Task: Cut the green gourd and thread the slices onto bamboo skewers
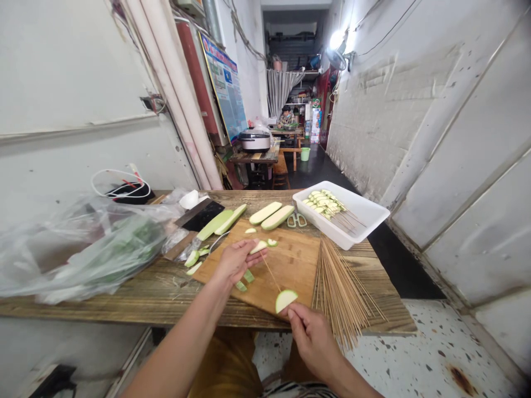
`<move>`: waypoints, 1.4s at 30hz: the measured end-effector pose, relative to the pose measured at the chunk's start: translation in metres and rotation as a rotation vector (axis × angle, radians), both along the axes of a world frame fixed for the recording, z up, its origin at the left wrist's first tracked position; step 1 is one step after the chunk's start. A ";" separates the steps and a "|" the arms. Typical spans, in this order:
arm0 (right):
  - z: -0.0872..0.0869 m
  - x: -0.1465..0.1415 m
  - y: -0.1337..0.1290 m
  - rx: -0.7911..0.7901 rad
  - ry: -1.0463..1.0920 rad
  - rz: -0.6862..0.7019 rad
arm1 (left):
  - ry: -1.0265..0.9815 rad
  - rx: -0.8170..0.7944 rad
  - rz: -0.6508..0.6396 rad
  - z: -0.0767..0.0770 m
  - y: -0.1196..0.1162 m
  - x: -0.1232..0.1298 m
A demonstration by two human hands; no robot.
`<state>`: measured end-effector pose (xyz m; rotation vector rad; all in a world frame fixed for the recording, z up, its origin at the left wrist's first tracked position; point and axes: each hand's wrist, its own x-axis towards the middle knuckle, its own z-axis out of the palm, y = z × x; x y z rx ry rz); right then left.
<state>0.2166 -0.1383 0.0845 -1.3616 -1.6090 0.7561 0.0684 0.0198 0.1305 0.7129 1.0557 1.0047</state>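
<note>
My left hand (237, 260) is over the cutting board (296, 251), its fingers closed on a pale green-edged squash slice (259, 247). A thin bamboo skewer (271, 272) runs from beside that slice down to a half-round squash slice (286, 301) at the board's near edge. My right hand (309, 329) pinches this lower slice at its bottom edge; whether the skewer's end lies in those fingers is hidden. Small squash pieces (249, 275) lie on the board under my left hand. Halved squashes (265, 213) rest just behind the board.
Right of the board is a fanned pile of skewers (340, 293). Behind it stands a white tub (365, 213) with skewered slices, next to scissors (297, 220). A cleaver (203, 214) and plastic bags (103, 249) occupy the left. A person (287, 116) sits far back.
</note>
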 end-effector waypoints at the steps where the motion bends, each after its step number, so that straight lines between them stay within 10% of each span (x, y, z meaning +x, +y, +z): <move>1: 0.000 0.000 0.000 0.001 0.006 0.004 | -0.001 0.001 0.001 0.001 0.000 0.000; 42: -0.001 -0.013 0.003 -0.015 0.099 -0.058 | -0.075 -0.107 -0.021 -0.006 -0.005 0.014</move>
